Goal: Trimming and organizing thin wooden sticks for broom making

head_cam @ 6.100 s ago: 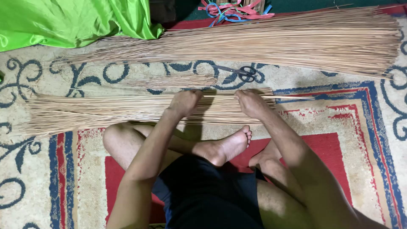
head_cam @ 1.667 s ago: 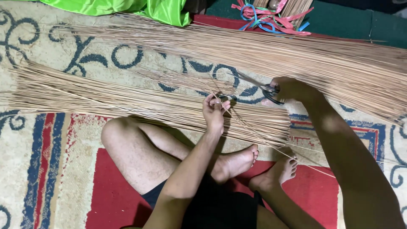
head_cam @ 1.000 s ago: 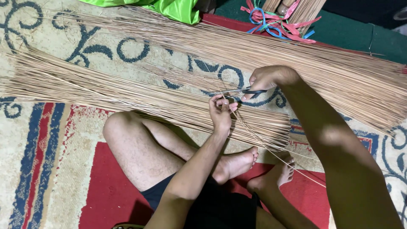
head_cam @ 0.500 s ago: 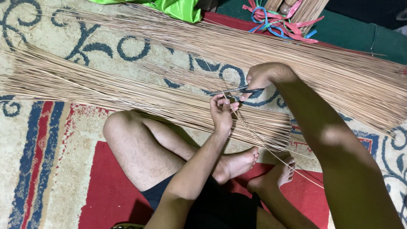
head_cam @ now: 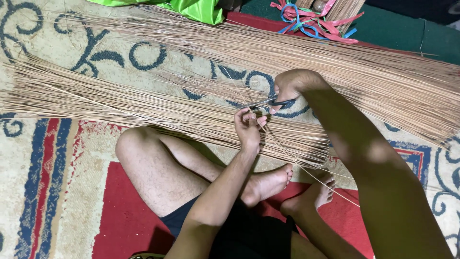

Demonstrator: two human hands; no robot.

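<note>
A long bundle of thin tan sticks (head_cam: 120,108) lies across the carpet in front of my crossed legs. My left hand (head_cam: 249,127) pinches a few loose sticks (head_cam: 306,175) that run back over my feet. My right hand (head_cam: 290,88) grips a pair of dark scissors (head_cam: 266,103), whose blades point left toward my left fingers and meet the pinched sticks just above them. A larger heap of the same sticks (head_cam: 373,79) stretches behind my right hand.
A patterned carpet (head_cam: 57,182) in cream, blue and red covers the floor. Bright green cloth (head_cam: 191,7) lies at the top. Red and blue plastic straps (head_cam: 316,24) sit at the upper right beside another stick bundle, on a dark green mat (head_cam: 412,36).
Earlier both hands pressed on the near bundle. Since then my right hand has taken scissors and brought them left to the sticks pinched in my left hand; over the last second little has moved.
</note>
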